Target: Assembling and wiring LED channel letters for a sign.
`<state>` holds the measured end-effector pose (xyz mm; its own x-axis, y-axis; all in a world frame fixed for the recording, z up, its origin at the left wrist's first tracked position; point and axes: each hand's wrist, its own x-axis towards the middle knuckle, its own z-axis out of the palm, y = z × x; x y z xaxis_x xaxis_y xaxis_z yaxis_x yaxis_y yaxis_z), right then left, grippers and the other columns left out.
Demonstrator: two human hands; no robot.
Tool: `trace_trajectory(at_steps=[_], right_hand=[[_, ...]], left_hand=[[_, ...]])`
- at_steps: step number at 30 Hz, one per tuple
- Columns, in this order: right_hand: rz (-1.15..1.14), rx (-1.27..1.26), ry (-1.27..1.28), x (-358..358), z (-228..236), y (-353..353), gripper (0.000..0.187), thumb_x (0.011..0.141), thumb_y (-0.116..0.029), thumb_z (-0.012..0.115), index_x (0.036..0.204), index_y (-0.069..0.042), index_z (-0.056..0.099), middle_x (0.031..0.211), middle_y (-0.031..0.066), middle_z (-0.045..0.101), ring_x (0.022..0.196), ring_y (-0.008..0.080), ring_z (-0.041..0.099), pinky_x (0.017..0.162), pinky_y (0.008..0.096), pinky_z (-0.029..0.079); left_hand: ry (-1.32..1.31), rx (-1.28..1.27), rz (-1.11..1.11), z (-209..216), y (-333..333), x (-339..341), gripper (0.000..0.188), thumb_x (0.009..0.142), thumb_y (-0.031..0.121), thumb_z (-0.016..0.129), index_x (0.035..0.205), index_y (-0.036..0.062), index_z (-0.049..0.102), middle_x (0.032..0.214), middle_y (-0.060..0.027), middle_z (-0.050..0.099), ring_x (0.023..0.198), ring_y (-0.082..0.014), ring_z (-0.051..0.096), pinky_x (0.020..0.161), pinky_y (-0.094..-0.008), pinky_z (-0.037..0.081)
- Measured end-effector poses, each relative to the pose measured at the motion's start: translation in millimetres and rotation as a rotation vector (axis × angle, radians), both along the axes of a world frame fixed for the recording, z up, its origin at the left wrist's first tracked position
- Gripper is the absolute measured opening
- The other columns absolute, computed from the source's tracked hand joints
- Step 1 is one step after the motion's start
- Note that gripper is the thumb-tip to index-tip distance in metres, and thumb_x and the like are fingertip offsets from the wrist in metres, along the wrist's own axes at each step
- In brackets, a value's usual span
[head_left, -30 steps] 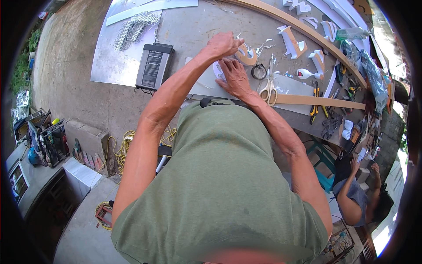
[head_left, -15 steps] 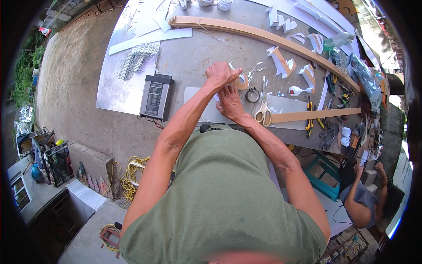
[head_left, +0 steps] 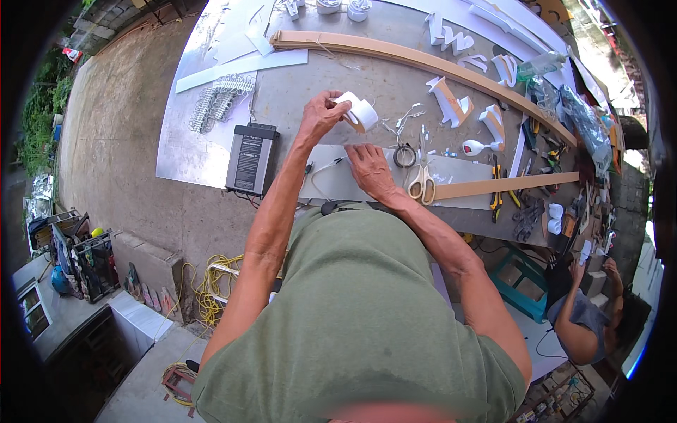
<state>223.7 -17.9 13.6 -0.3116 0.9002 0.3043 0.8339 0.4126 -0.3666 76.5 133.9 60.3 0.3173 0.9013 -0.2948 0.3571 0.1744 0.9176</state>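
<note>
Left hand (head_left: 321, 116) has lifted the tape roll (head_left: 361, 111) off the table (head_left: 211, 141).

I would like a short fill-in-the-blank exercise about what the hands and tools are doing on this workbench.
1. The left hand holds up a roll of white ____.
2. The right hand presses flat on a grey ____ lying on the workbench.
3. The scissors lie just to the ____ of the right hand.

Missing words: tape; sheet; right
</note>
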Motion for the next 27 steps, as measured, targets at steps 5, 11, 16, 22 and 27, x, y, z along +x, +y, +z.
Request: trace_trajectory(at_steps=[5,11,16,22,27], right_hand=[[-0.036,-0.139,0.019,-2.6,10.4,8.1,0.063,0.072,-0.007,0.069,0.133,-0.002,0.053,0.107,0.0159,0.056,0.103,0.032,0.053,0.088,0.0446,0.042],[-0.025,-0.1,0.01,11.2,8.4,20.5,0.07,0.068,-0.01,0.068,0.136,-0.003,0.05,0.104,0.0157,0.057,0.101,0.033,0.054,0.09,0.0465,0.039],[-0.254,-0.302,0.479,22.4,34.5,47.4,0.062,0.074,-0.014,0.073,0.132,-0.001,0.055,0.1,0.0122,0.067,0.092,0.0254,0.065,0.084,0.0404,0.051],[-0.389,-0.551,0.843,5.2,62.2,73.9,0.056,0.078,-0.023,0.085,0.123,0.004,0.065,0.1,0.0116,0.071,0.088,0.0177,0.068,0.079,0.0298,0.057],[-0.4,-0.509,0.558,15.1,54.2,86.0,0.047,0.075,-0.031,0.086,0.105,0.002,0.073,0.09,0.0153,0.073,0.081,0.0229,0.071,0.074,0.0341,0.057]], left_hand=[[-0.396,-0.107,0.054,-12.3,-8.6,-55.7,0.054,0.094,0.03,0.072,0.134,-0.0031,0.057,0.109,-0.0122,0.071,0.101,-0.0202,0.069,0.083,-0.0354,0.059],[-0.652,-0.271,0.167,-16.7,-28.1,-69.8,0.038,0.105,0.018,0.055,0.139,0.0016,0.055,0.12,-0.0097,0.067,0.104,-0.0185,0.068,0.088,-0.0354,0.059],[-0.666,-0.271,0.221,-27.6,-38.2,-58.1,0.038,0.106,0.019,0.052,0.141,0.0024,0.053,0.123,-0.0091,0.065,0.104,-0.0166,0.067,0.088,-0.0321,0.058],[-0.904,-0.465,0.173,-39.3,-52.2,-17.2,0.042,0.107,0.026,0.05,0.142,0.0011,0.05,0.129,-0.0124,0.062,0.113,-0.0202,0.063,0.098,-0.0358,0.054],[-0.938,-0.562,0.205,-50.7,-59.2,-0.3,0.05,0.105,0.04,0.053,0.136,0.0012,0.054,0.129,-0.0127,0.062,0.115,-0.0212,0.063,0.099,-0.038,0.054]])
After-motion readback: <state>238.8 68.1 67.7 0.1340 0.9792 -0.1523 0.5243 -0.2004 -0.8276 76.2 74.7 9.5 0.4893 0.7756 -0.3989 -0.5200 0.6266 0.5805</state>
